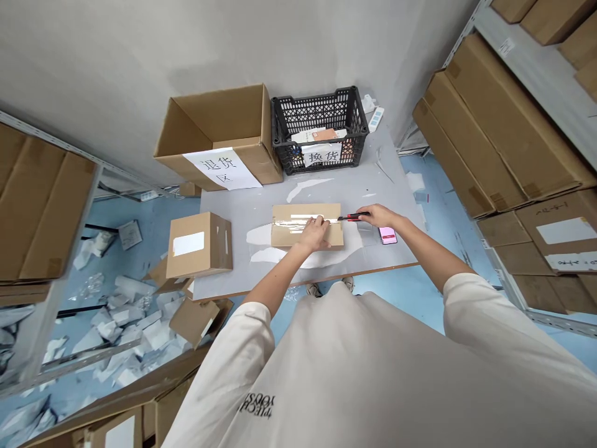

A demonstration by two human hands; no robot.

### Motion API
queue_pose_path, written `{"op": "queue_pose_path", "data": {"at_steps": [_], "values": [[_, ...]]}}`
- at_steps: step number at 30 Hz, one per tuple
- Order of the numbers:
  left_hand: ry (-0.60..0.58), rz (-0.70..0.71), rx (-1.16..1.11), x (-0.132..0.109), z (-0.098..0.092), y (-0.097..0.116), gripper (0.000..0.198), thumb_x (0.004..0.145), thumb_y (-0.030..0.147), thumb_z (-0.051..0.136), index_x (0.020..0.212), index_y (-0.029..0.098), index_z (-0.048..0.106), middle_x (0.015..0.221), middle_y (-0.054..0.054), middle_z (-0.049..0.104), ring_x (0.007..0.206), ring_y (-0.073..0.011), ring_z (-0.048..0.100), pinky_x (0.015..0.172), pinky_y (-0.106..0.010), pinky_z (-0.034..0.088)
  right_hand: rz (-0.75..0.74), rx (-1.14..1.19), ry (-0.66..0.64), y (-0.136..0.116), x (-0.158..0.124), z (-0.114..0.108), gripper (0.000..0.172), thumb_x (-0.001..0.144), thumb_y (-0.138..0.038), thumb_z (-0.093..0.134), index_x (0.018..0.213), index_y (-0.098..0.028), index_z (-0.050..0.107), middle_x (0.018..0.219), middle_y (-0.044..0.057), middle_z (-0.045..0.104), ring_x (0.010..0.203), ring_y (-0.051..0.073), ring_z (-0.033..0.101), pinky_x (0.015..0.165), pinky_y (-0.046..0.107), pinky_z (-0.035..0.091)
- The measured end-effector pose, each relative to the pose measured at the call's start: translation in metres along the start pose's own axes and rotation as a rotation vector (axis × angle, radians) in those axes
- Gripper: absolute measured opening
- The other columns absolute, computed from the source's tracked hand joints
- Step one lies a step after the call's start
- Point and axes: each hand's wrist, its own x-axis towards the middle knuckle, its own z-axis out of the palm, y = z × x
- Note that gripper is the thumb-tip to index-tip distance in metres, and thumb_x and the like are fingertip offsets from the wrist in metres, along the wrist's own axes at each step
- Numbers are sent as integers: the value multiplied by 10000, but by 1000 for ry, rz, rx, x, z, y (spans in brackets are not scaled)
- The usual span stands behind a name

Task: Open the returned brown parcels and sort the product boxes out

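Observation:
A flat brown cardboard parcel point(291, 231) sealed with clear tape lies in the middle of the grey table point(242, 211). My left hand point(314, 234) rests on top of it, fingers curled down against the lid. My right hand point(380, 216) is closed on a red and black utility knife point(353, 216), whose tip points left at the parcel's right end along the tape seam.
A pink phone point(387, 234) lies by my right wrist. At the table's back stand an open carton with a paper label point(219, 140) and a black crate point(319, 127). A sealed box point(198, 244) sits at the left edge. Torn packaging point(116, 317) litters the floor; shelves of cartons stand both sides.

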Motion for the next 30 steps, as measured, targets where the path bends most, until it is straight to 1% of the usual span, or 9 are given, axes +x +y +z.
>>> {"op": "queue_pose_path", "data": {"at_steps": [5,10,16,21,24,26,27,28,30], "values": [[12,-5,-10,-2,0,0,758,796,427,966,1432,205,620,1459,-185,594,1347,-394,649,1326,-523,370,7,-55,-68,0,5,2,354,1007,-467,675,1258,-305,865,1006,41,857,868,243,695,786,299,468],[17,0,-30,-4,1,-3,811,798,443,960,1482,216,589,1503,-180,575,1339,-385,664,1324,-517,370,13,-69,-98,-2,9,8,385,1020,-425,601,1273,-288,856,1008,42,830,819,218,642,740,296,416],[17,1,-54,-3,3,-5,823,779,447,975,1469,215,590,1480,-173,578,1319,-378,680,1372,-535,296,101,237,-211,2,-13,18,491,983,-623,648,1205,-240,863,822,-4,754,742,190,599,697,284,423],[29,-4,-46,-4,2,-5,820,799,437,965,1487,219,574,1487,-174,573,1331,-378,666,1332,-517,358,146,375,-253,-3,-35,31,533,933,-680,726,1184,-226,848,770,-11,748,721,184,655,657,268,467],[28,-13,-60,-6,1,-6,891,797,438,958,1556,235,538,1513,-171,563,1375,-391,641,1304,-508,394,199,448,-198,-6,-42,39,452,935,-647,759,1069,-218,804,764,-1,763,697,178,692,630,257,499],[48,-21,-107,-6,1,-7,970,819,457,930,1648,259,467,1549,-167,549,1407,-396,625,1274,-502,434,276,535,-125,-6,-46,42,406,947,-613,773,1056,-222,751,806,14,792,668,172,710,588,245,504],[73,-30,-136,-6,0,-8,967,863,465,885,1689,265,425,1579,-171,535,1421,-391,618,1255,-497,456,310,574,-87,-6,-48,42,394,956,-600,774,1077,-228,728,841,21,808,654,168,715,563,238,498],[105,-42,-162,-5,-1,-9,915,926,460,815,1716,262,397,1612,-178,519,1437,-383,610,1244,-492,469,333,601,-47,-6,-49,42,390,967,-592,770,1107,-233,709,876,26,822,642,164,715,542,232,490],[176,-84,-186,-2,-3,-11,721,1047,392,623,1718,237,409,1664,-190,497,1476,-362,584,1246,-489,471,335,609,24,-7,-52,40,387,1002,-588,735,1160,-238,686,918,31,836,640,162,709,539,235,494]]}}
